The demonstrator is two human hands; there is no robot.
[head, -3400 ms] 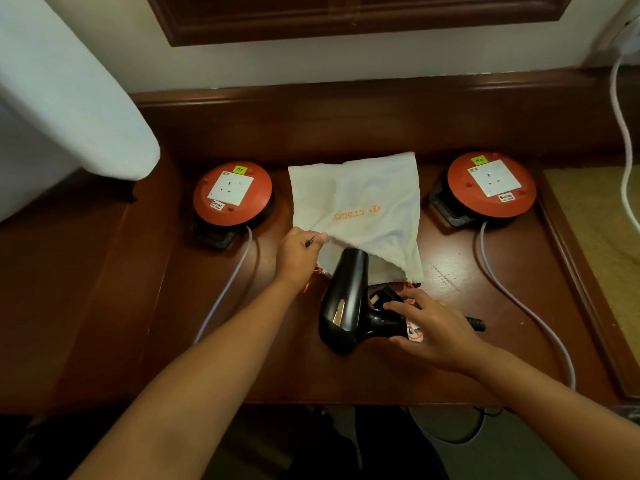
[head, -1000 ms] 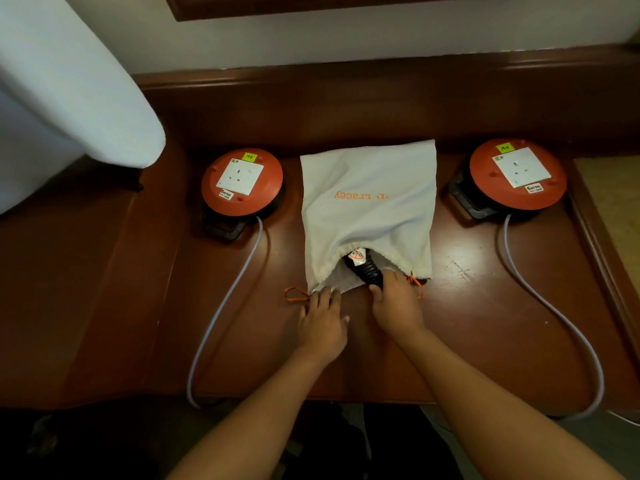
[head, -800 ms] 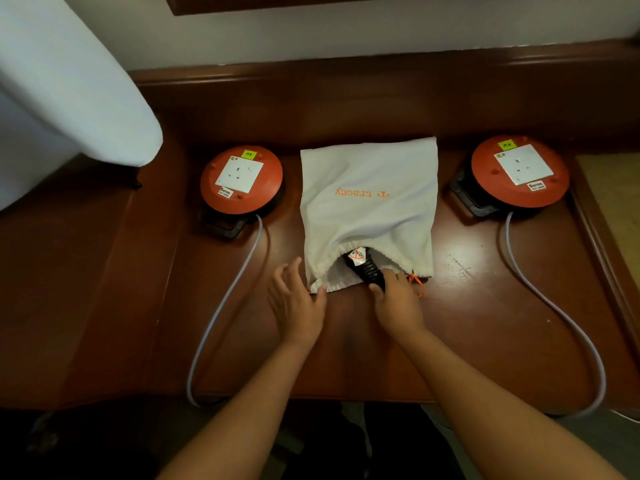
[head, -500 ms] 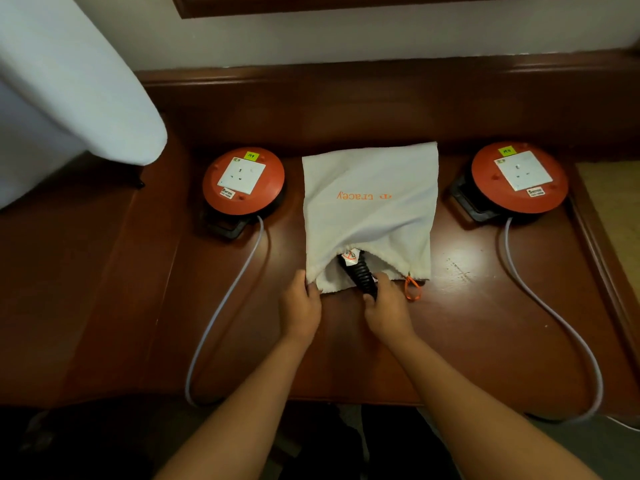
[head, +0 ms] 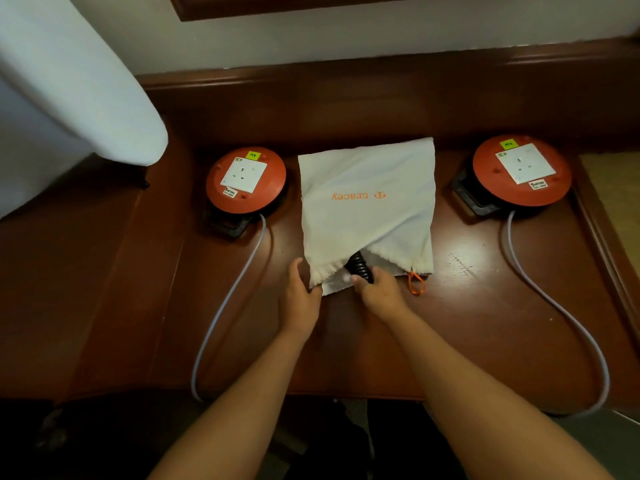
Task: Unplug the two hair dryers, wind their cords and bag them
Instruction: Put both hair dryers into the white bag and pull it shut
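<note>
A white cloth drawstring bag (head: 367, 206) with orange lettering lies flat on the brown wooden desk (head: 485, 306), its mouth toward me. The black hair dryer is almost wholly inside it; only a ribbed black cord end (head: 358, 266) sticks out of the mouth. My left hand (head: 299, 294) pinches the bag's left mouth edge. My right hand (head: 377, 289) grips the black cord end at the opening. An orange drawstring loop (head: 415, 284) lies at the mouth's right corner. No second dryer is in view.
Two orange cable reels with white sockets sit on the desk, one to the left (head: 246, 183) and one to the right (head: 521, 174) of the bag. Their grey cables (head: 225, 306) (head: 568, 313) run over the front edge. A white padded object (head: 69, 84) overhangs at upper left.
The dryer went from lying on the desk into the bag. Over the last second the labelled plug slid inside, and my left hand moved from the orange drawstring to the bag's left edge.
</note>
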